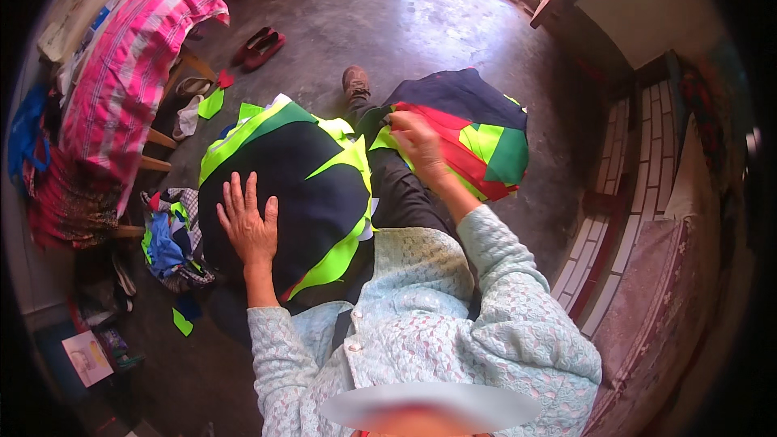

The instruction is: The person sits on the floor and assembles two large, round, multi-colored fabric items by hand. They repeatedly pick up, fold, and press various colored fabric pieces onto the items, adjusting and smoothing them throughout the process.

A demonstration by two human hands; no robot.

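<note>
My left hand lies flat, fingers spread, on dark navy fabric over my left leg. Neon yellow-green and green cloth pieces show round the edge of this rounded heap. My right hand is raised by a second heap, its fingers closed; a small dark thing shows at the fingertips, too unclear to name. That second heap of cloth pieces, with navy fabric on top, has red cloth, neon yellow and green parts. It lies on the right, beside my right leg.
A pink plaid cloth covers wooden-legged furniture at the left. Near it are dark red shoes, a neon scrap and a checked bag holding cloth scraps. A bench runs along the right. The floor is grey and smooth.
</note>
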